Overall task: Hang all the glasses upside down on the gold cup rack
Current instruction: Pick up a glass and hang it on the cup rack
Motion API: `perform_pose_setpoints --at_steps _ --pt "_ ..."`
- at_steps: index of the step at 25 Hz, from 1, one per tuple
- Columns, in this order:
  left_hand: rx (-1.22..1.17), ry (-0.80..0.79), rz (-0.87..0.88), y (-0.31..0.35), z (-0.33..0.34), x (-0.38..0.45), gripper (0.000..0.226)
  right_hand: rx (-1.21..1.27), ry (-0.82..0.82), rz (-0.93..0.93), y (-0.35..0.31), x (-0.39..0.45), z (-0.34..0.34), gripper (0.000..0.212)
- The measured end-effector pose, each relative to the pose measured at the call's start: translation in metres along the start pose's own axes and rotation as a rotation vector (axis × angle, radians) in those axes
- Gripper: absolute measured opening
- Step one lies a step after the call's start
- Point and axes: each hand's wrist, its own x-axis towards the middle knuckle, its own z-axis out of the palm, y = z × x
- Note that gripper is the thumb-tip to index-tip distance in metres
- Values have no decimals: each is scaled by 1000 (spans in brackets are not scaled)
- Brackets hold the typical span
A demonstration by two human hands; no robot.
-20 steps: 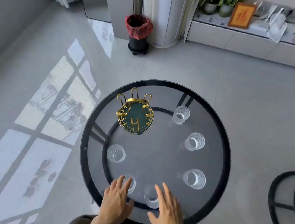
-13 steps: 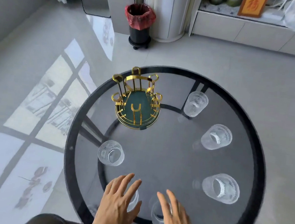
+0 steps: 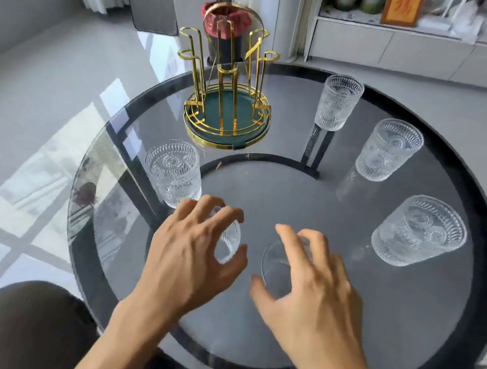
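Looking down and forward from head height, close over a round glass table (image 3: 463, 191), wide-angle and bending the edges; taking in both hands at the near edge, the gold cup rack (image 3: 228, 91) far left, floor and cabinets beyond.

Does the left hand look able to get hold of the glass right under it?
Probably yes. The left hand hovers spread over the near glass, fingers curled around it, with nothing between them; the neighbouring glass stands clear.
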Motion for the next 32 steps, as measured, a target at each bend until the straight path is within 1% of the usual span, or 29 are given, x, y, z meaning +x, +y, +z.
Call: perform_pose_setpoints --at_steps 1,6,8,10,11,13,15,16,19,22,23,25,27,30,32 --pt "10 -17 -25 4 -3 -5 34 -9 -25 5 -1 -4 -2 69" --pt "44 5 -33 9 -2 -7 36 56 9 -9 -1 -9 0 72" --pt "62 12 -32 9 -3 -7 37 82 53 -3 -1 -10 2 76" --pt "69 11 -31 9 -3 -8 38 127 129 -10 -1 -12 4 85" --pt "66 11 -31 8 -3 -9 39 199 182 -5 -1 -16 8 91" --pt "60 7 -19 8 -3 -10 41 461 274 60 2 -27 21 102" --pt "46 16 -28 8 -4 -10 41 689 290 174 7 -40 41 106" --pt "41 24 -37 8 -3 -10 40 737 264 215 8 -44 47 106" --pt "32 -6 -37 7 -4 -7 43 710 155 261 6 -35 59 99" --pt "-47 -73 8 6 -14 -11 55 808 237 283 7 -24 51 90" --pt "-114 -73 31 4 -22 -9 57 877 228 289 9 -19 46 89" --pt "-249 -16 43 -7 -39 5 52 1028 166 266 16 -2 37 88" --pt "-296 82 30 -24 -58 39 46 1142 120 178 19 18 24 88" --pt "-258 205 31 -47 -88 119 46 1201 78 41 12 49 0 85" --pt "-174 210 39 -60 -97 175 49 1228 103 13 5 66 -10 84"
